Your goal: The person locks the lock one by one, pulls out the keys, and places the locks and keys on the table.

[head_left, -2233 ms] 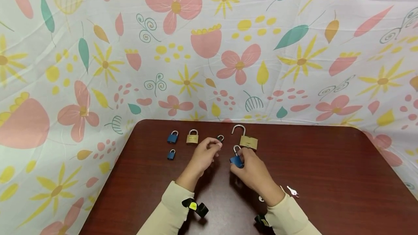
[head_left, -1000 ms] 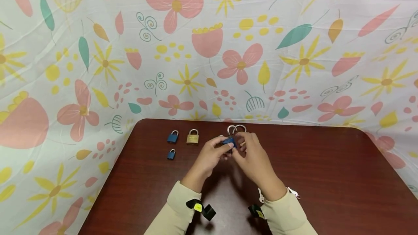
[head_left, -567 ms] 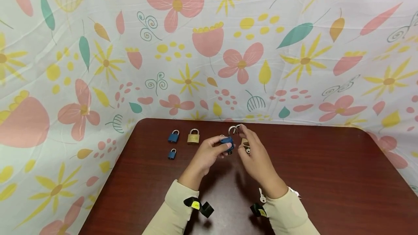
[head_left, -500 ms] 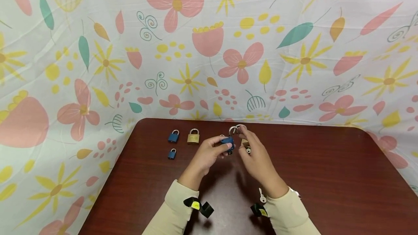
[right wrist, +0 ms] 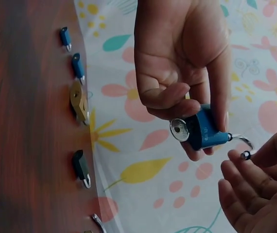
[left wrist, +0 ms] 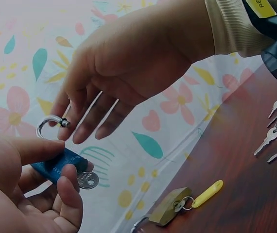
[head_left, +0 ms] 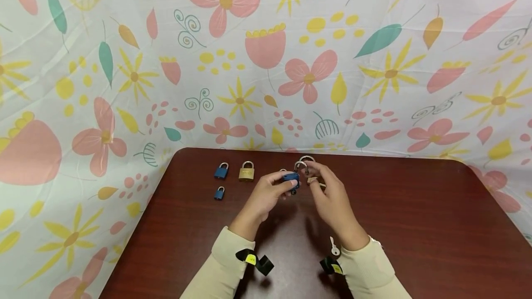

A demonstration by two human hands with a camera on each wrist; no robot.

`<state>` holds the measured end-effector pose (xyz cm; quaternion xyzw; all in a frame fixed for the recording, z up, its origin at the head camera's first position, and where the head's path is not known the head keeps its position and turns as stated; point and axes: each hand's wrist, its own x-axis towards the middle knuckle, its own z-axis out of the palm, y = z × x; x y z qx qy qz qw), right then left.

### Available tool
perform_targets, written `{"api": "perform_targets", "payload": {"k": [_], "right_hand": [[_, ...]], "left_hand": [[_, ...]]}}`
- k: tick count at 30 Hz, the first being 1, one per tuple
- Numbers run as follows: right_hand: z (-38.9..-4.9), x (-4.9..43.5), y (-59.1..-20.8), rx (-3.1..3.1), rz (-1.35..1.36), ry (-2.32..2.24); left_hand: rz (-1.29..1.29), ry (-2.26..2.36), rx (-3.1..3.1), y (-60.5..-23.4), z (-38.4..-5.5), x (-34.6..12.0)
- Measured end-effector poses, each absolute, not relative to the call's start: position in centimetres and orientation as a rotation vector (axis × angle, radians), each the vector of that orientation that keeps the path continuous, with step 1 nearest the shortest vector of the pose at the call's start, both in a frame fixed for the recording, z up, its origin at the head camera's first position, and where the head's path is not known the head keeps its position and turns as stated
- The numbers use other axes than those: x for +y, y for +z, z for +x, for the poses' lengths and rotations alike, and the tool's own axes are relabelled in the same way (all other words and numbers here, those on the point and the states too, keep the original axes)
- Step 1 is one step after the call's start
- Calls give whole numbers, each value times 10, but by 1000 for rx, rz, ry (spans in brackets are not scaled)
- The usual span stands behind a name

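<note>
My left hand (head_left: 263, 195) grips a blue padlock (head_left: 292, 178) above the table, thumb and fingers on its body. A key (left wrist: 88, 180) sticks out of the padlock's bottom, its round silver head showing in both wrist views. The shackle (left wrist: 43, 128) is swung open, its free end out of the body. My right hand (head_left: 332, 197) is beside it with fingers extended, a fingertip right at the shackle's free end in the right wrist view. Behind the hands lies a large brass padlock (left wrist: 170, 206), its shackle open, with a yellow-tagged key in it.
At the table's back left are a blue padlock (head_left: 221, 171), a smaller blue padlock (head_left: 219, 193) and a brass padlock (head_left: 246, 172). A small dark padlock (right wrist: 80, 166) is partly behind my left hand. Loose keys (left wrist: 267, 141) lie by my right forearm. A floral cloth (head_left: 266, 59) hangs behind.
The blue padlock has gone from my right hand into my left, lifted toward the middle. My left hand has left the small dark padlock. My right fingers have moved to the open shackle.
</note>
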<state>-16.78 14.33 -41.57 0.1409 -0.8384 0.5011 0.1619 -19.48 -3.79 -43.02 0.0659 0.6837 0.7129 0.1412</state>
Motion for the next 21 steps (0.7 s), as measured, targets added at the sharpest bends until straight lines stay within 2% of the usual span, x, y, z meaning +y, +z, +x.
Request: {"api": "perform_targets", "payload": {"k": [21], "right_hand": [[-168,140,-417,-2188,560,1340]], "left_hand": [[327,1953,2026,-430,-189,-31]]}}
